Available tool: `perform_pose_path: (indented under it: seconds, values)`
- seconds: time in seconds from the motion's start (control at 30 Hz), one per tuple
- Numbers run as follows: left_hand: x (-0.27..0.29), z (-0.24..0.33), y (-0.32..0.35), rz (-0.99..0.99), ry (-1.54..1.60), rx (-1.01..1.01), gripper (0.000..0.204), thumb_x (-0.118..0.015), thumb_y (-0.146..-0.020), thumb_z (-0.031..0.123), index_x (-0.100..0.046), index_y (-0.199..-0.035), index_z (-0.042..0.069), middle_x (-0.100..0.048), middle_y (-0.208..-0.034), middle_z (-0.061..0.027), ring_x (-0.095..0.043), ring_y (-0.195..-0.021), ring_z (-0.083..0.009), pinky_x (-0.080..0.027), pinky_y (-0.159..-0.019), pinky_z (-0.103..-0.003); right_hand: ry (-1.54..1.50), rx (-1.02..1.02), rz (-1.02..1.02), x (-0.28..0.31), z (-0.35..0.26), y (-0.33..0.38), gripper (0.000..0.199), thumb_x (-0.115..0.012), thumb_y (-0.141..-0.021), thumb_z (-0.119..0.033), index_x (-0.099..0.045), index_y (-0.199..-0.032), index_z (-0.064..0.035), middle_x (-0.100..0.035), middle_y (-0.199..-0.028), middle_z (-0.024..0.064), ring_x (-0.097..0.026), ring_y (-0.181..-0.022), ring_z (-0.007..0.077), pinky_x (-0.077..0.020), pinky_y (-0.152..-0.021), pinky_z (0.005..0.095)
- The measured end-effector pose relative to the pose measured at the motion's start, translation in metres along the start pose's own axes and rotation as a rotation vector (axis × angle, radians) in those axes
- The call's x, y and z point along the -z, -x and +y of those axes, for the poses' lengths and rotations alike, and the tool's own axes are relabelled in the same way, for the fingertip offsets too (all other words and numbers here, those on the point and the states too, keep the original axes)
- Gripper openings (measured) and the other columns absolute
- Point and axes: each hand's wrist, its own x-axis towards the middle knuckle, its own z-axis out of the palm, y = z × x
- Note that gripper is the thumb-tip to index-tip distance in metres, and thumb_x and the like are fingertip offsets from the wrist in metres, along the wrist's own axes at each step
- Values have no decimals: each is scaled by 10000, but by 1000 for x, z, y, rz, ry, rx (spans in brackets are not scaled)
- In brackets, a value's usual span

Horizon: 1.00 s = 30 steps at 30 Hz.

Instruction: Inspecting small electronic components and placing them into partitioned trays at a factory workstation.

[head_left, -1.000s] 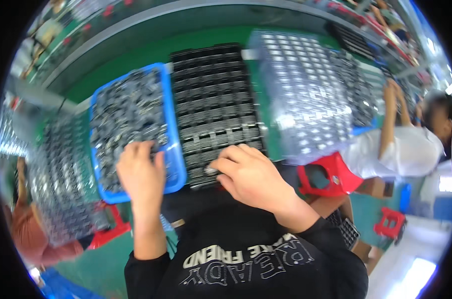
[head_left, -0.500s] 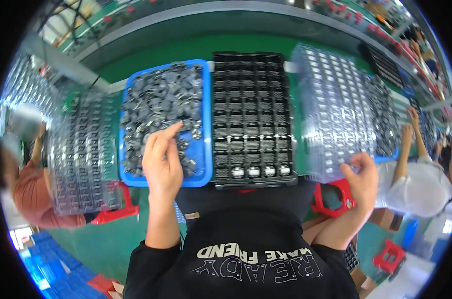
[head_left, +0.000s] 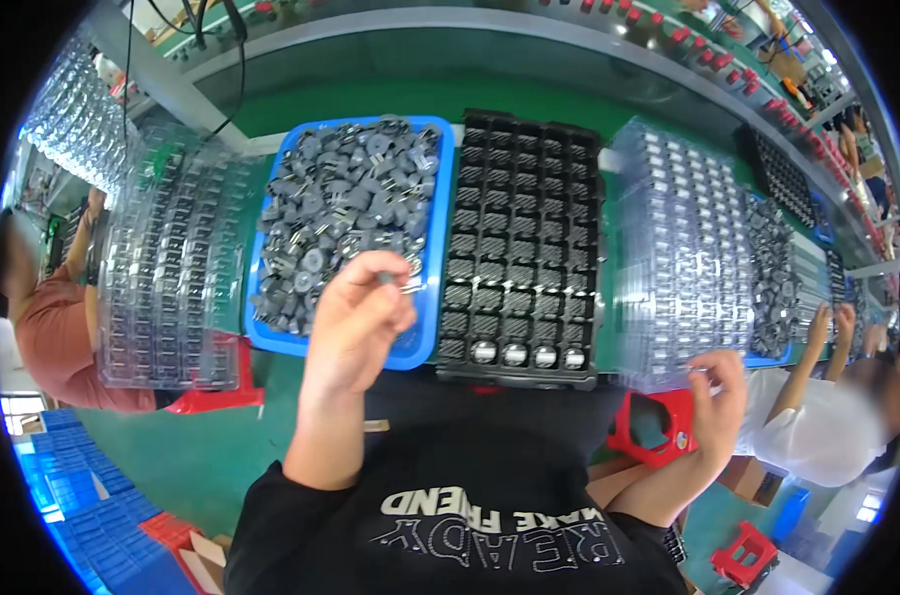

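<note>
Over the blue bin (head_left: pixel 430 325), near-right corner, left hand (head_left: pixel 360 319) pinches a grey part (head_left: pixel 387 280); right hand (head_left: pixel 720 399), honestly can't tell.

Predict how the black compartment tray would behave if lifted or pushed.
The black tray would probably flex somewhat, as its moulded walls look thin. The four shiny pieces, all in one end row, may make that end slightly heavier. Broad and flat, it should slide rather than tip.

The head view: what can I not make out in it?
In the head view:
Grey part in the left hand: mostly hidden by the fingers.
Right hand: too small against the clear trays to tell whether it holds anything.
Blue bin: bottom mostly hidden under the heap of parts.
</note>
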Motion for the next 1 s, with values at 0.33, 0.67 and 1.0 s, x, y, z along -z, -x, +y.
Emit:
perform_pose_path:
  seconds: [0.33, 0.67, 1.0]
  values:
    - [-42, -23, -1, -192, -55, 143, 587, -756, -943, 346, -559, -1353, -24, -643, -1242, -144, -666, -947, -185, -588, -800, -319, -1060, -23, -20, -78, -123, -16, 169, -625, -898, 133, -682, -1045, 73, -667, -1085, 185, -710, -873, 228, -626, -794, 328]
    - [-62, -26, 16, -97, -124, 103, 602, -824, -867, 410, -615, -1226, -25, -671, -1184, -127, -648, -1112, -194, -523, -956, -322, -657, 543, 90, -113, -167, -29, 361, -894, -779, -137, -731, -1065, 10, -733, -965, 138, -709, -876, 236, -568, -753, 314]
    - [-58, -28, 16, -116, -152, 86, 563, -830, -869, 403, -633, -1189, -16, -667, -1173, -123, -633, -1111, -205, -497, -982, -350, -658, 517, 92, -116, -166, -28, 321, -884, -794, -187, -758, -1027, -7, -715, -953, 123, -710, -863, 232, -573, -733, 307]
